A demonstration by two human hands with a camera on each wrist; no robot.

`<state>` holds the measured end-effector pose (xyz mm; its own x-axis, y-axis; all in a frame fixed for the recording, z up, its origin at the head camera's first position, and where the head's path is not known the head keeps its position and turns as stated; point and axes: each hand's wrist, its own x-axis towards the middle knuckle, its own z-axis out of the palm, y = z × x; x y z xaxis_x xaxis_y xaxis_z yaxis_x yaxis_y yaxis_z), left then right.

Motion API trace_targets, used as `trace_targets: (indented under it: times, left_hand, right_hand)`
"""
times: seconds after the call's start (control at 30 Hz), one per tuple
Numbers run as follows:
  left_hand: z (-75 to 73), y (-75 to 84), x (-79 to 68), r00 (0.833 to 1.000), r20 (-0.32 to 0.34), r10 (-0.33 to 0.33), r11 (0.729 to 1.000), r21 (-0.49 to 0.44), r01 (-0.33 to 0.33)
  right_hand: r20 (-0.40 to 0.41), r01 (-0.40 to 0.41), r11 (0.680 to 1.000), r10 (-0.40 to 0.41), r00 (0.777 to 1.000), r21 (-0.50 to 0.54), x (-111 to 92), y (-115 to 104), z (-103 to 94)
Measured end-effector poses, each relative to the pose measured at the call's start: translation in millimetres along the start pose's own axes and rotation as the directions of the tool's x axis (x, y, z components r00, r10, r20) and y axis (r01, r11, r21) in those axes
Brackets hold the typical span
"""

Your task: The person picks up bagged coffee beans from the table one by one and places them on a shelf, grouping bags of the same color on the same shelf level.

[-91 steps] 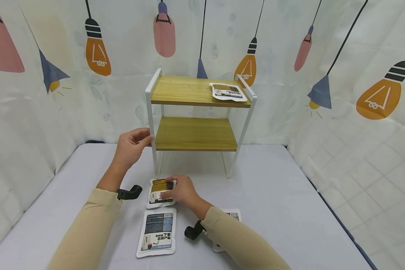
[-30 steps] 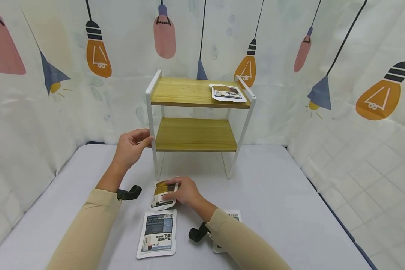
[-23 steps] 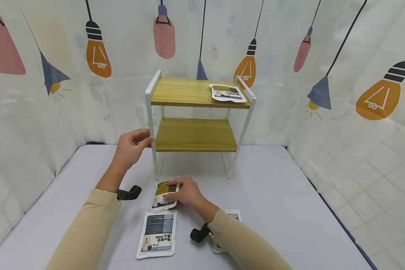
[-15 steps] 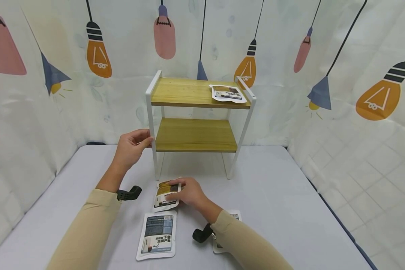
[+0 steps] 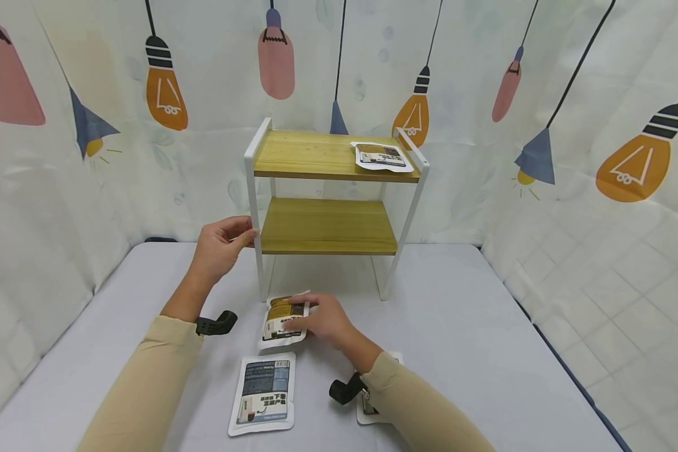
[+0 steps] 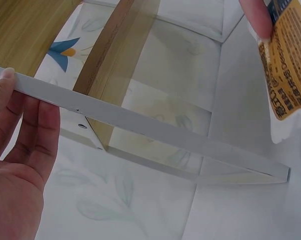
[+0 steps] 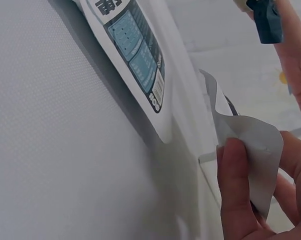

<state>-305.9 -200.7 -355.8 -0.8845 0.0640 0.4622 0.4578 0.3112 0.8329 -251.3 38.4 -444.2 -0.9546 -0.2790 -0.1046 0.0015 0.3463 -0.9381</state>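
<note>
Pinching yellow pouch (image 5: 278,321), lower centre of frame, by its right edge with right hand (image 5: 326,320); best gripped firmly, without more bending. With left hand (image 5: 219,243), pinching white shelf post (image 5: 252,201), left of centre.

The person wears plain beige long sleeves, the left sleeve (image 5: 152,383) and right sleeve (image 5: 424,402) alike, softly creased toward the cuffs. Behind the left hand (image 5: 219,248) sits a black, bent, blunt-ended wrist camera (image 5: 221,322) on a dark band; behind the right hand (image 5: 326,320), a similar black wrist unit (image 5: 346,389).
</note>
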Motion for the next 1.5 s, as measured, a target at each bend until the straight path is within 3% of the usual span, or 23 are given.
trace_targets:
  times: [0.53, 1.5]
  left_hand:
    - [1.1, -0.6, -0.4, 1.000, 0.006, -0.008, 1.000, 0.007, 0.008]
    - [0.1, -0.7, 1.4, 1.000, 0.001, 0.024, 1.000, 0.004, -0.024]
  right_hand:
    - [0.016, -0.014, 0.995, 0.013, 1.000, 0.095, -10.3, -7.9, -19.5]
    - [0.054, 0.036, 0.978, -0.048, 0.997, 0.207, -29.5, -44.1, -53.4]
